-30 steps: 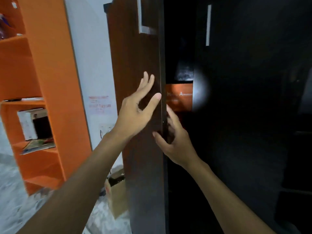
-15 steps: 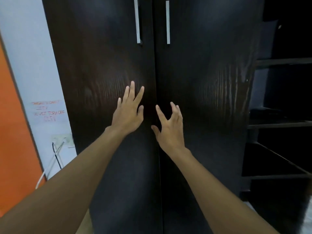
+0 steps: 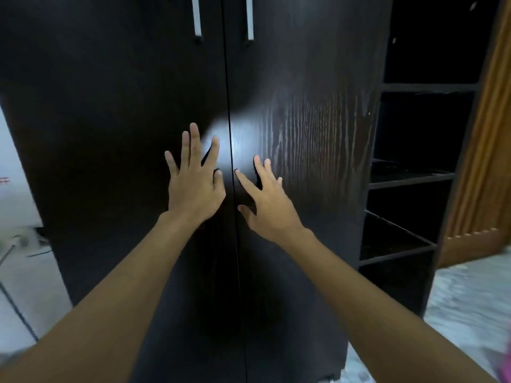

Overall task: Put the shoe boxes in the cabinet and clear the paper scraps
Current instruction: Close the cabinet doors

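As the two doors of the cabinet (image 3: 304, 64) meet at the centre seam, the storing part looks done; no shoe boxes show, so they are presumably inside. Left hand (image 3: 193, 189) lies flat, fingers spread, on the left door (image 3: 110, 161); right hand (image 3: 269, 205) likewise on the right door (image 3: 318, 161). Paper scraps are unseen; the floor (image 3: 470, 299) at right is too blurred to tell.

This looks like a room in a home. A tall dark cabinet (image 3: 304, 120), closed, with two metal handles (image 3: 197, 17), fills the middle. Open dark shelves (image 3: 409, 178) stand at the right. A brown wood panel (image 3: 481, 161) is at the far right. A white wall (image 3: 13, 175) is at the left and a pale floor (image 3: 470, 294) at the lower right.
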Demonstrator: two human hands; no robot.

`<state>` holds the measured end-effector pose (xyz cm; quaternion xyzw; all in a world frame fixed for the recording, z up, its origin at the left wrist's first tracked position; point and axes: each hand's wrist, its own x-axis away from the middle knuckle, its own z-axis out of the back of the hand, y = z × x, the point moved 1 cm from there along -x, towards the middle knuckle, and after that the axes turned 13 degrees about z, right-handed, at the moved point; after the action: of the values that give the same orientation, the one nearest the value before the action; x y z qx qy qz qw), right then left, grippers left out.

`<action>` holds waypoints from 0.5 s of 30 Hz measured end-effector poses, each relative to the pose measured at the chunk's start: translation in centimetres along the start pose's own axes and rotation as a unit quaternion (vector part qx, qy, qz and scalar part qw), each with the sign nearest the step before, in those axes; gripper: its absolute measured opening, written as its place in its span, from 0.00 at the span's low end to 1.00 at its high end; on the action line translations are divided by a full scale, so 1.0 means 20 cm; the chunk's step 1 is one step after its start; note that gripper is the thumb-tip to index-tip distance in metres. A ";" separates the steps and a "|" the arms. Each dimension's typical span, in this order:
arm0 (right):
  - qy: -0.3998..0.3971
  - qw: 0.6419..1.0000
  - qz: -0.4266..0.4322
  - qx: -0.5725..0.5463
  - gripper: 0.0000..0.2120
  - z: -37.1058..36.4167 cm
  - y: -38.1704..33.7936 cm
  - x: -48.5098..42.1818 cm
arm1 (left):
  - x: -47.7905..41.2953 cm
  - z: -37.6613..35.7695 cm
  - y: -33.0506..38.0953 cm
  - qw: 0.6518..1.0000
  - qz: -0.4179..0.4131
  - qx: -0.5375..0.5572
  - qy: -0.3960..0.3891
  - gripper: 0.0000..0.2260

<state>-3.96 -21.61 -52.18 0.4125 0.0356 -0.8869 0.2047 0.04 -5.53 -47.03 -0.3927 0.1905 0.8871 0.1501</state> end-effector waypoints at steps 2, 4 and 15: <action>0.030 0.999 -0.015 -0.035 0.26 0.04 0.05 0.10 | 0.06 -0.06 0.06 0.998 -0.036 0.053 0.017 0.25; 0.036 0.997 -0.057 -0.034 0.21 0.07 0.11 0.24 | 0.14 -0.13 0.13 0.988 -0.062 0.139 0.016 0.21; -0.110 0.933 -0.339 0.049 0.14 0.35 0.43 1.43 | 0.78 -0.71 0.78 0.847 -0.052 0.413 -0.331 0.16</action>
<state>-22.05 -40.63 -67.97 0.2852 0.1069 -0.9441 -0.1259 -7.42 -24.00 -64.16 0.0131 0.4575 0.7948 0.3986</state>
